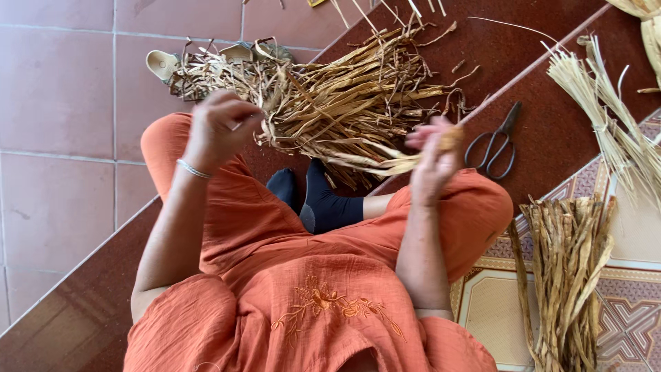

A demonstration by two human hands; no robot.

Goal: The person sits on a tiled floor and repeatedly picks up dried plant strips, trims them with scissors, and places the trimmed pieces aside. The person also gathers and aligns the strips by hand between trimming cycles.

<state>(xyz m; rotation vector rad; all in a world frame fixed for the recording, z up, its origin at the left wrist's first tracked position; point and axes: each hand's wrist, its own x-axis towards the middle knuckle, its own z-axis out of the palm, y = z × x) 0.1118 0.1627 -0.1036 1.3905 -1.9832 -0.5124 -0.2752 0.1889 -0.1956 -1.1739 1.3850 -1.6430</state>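
On the left, a sandal [162, 64] lies on the pink tiles [62, 89], just beside the far end of the pile of dry strips [330, 96]. The left hand [219, 127], with a thin bangle [193, 169] on its wrist, is closed loosely on some thin strips at the near edge of this pile; I cannot tell how many it holds. The pile itself rests on the dark red step [496, 48], in front of the crossed legs and the dark socks [313, 196].

The right hand [434, 162] is raised and pinches the end of a flat pale strip [385, 164] between thumb and fingers; the strip runs back to the left, towards the pile.

To do this step well, I think the left hand should keep the strip taut while the right hand pulls slowly along its length, because dry fibre probably splits or snaps under a sharp pull. The tangled pile is the main obstacle: loose pieces cross each other and may come along with the chosen strip.

More to the right, black scissors [494, 143] lie shut on the step, near the right hand. Further right is a sheaf of fine straw [606, 117], and a bundle of thick strips [568, 275] lies on the patterned floor [633, 324], well apart from both hands.
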